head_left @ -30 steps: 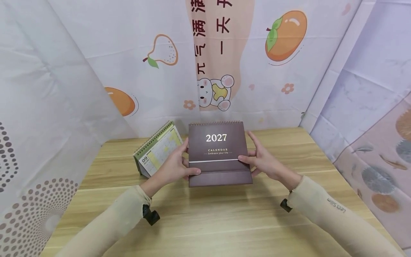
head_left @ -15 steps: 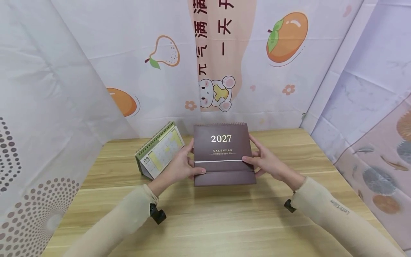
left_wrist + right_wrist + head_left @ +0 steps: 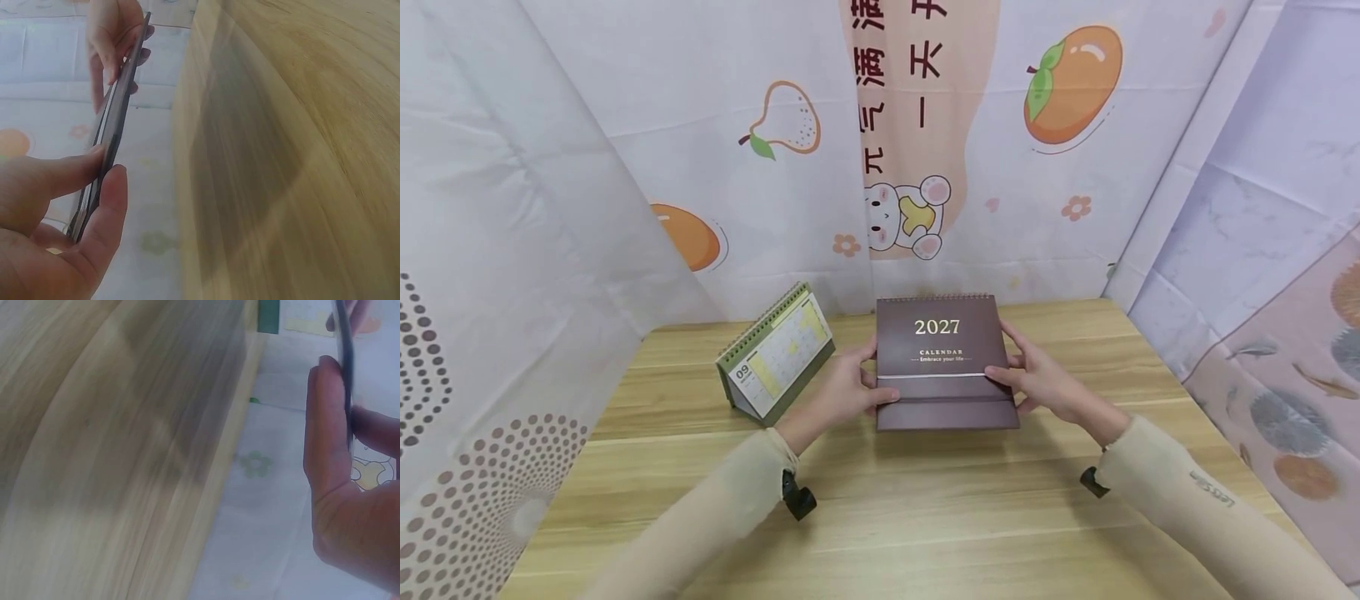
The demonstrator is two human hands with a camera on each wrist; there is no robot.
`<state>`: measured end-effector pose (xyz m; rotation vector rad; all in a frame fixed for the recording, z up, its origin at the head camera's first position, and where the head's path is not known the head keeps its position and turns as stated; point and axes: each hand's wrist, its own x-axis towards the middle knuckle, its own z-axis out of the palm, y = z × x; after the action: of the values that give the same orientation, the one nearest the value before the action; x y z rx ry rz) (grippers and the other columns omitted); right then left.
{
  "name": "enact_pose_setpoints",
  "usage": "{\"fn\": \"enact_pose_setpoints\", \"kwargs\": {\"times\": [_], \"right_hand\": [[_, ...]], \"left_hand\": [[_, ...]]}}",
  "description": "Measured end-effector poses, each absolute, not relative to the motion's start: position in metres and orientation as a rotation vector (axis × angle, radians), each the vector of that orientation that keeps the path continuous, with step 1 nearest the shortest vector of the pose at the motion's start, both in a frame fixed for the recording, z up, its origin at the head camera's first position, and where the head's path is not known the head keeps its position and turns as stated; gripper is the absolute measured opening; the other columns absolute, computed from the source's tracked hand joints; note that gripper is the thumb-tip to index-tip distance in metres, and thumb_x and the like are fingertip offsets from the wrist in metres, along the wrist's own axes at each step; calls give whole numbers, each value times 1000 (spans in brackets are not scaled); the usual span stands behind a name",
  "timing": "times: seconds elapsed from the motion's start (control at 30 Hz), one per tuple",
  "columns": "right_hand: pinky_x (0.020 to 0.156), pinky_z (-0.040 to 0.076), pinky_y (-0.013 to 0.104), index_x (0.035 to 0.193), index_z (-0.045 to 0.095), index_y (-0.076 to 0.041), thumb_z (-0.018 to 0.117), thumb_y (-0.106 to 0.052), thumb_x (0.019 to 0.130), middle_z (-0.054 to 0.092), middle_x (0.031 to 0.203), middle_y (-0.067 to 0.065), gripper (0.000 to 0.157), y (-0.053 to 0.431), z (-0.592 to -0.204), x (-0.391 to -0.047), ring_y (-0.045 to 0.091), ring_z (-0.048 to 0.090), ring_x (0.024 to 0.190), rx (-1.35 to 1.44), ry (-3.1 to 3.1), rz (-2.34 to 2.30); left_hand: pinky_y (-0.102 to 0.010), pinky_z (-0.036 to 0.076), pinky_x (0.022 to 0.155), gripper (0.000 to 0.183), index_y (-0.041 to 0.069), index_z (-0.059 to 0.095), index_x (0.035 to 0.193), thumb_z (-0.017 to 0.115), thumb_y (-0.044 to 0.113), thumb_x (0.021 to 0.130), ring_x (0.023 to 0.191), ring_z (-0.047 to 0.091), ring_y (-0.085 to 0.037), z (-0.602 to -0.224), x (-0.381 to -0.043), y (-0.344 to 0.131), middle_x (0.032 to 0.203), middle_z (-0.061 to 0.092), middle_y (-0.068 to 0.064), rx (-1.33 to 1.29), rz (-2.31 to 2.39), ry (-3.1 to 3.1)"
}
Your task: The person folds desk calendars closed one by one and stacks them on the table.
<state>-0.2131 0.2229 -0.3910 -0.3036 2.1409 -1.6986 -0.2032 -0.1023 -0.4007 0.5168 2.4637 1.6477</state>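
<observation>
A dark brown desk calendar (image 3: pixel 943 387) marked 2027 is held between both hands, its cover facing up and its spiral binding at the far edge. My left hand (image 3: pixel 848 385) grips its left side, thumb on the front near the lower flap. On the right side, my right hand (image 3: pixel 1041 382) pinches it with the thumb on top and fingers behind. Seen edge-on in the left wrist view, the calendar (image 3: pixel 117 119) is folded thin and raised over the table, which bears its shadow. The right wrist view shows only its narrow edge (image 3: pixel 345 362) between thumb and fingers.
A green spiral desk calendar (image 3: pixel 782 354), open at page 09, stands angled on the wooden table (image 3: pixel 910 517) left of the hands. A printed white cloth (image 3: pixel 760 208) hangs right behind the table's back edge, with more cloth along both sides.
Both hands have moved to the right with the brown calendar, widening its distance from the green one. The green calendar stands in the same place, less covered by the left hand.
</observation>
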Motion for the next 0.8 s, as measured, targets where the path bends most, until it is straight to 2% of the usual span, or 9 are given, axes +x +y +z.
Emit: {"fn": "enact_pose_setpoints", "kwargs": {"times": [0.13,0.27,0.43,0.53,0.67,0.8], "right_hand": [[55,58,56,164,3,-35,65,-15,101,57,134,29,90,225,-396,-215,32,72,88,-278,2149,-1702],[52,57,56,164,4,-33,71,-16,97,58,129,29,96,228,-400,-217,31,71,86,-281,2187,-1677],[51,56,57,164,3,-33,73,-14,95,51,136,34,100,231,-404,-218,34,71,84,-309,2213,-1640],[49,56,53,164,0,-28,73,-14,96,44,141,39,101,233,-408,-220,33,71,80,-312,2241,-1611],[47,55,51,164,-2,-19,72,-16,97,38,145,42,101,235,-412,-222,31,71,76,-295,2276,-1576],[55,58,50,164,-3,-13,70,-15,98,38,144,43,98,235,-415,-225,31,71,82,-290,2300,-1543]], "left_hand": [[-39,59,51,94,-1,28,157,84,0,82,61,68,-16,-402,-205,-96,130,61,-15,463,1635,2470],[-49,59,56,93,-1,28,157,84,2,83,60,68,-16,-404,-207,-91,133,60,-17,463,1614,2473],[-56,58,60,94,0,27,158,84,3,83,60,68,-18,-410,-212,-86,139,57,-20,480,1609,2461],[-56,58,60,94,-3,26,157,84,6,83,55,67,-19,-414,-214,-83,124,67,-22,472,1580,2480],[-54,58,60,93,-7,27,155,85,9,84,50,65,-20,-417,-216,-79,93,73,-19,430,1532,2520],[-53,59,61,92,-7,27,155,84,9,84,51,66,-22,-419,-217,-74,84,73,-15,387,1513,2520]]}}
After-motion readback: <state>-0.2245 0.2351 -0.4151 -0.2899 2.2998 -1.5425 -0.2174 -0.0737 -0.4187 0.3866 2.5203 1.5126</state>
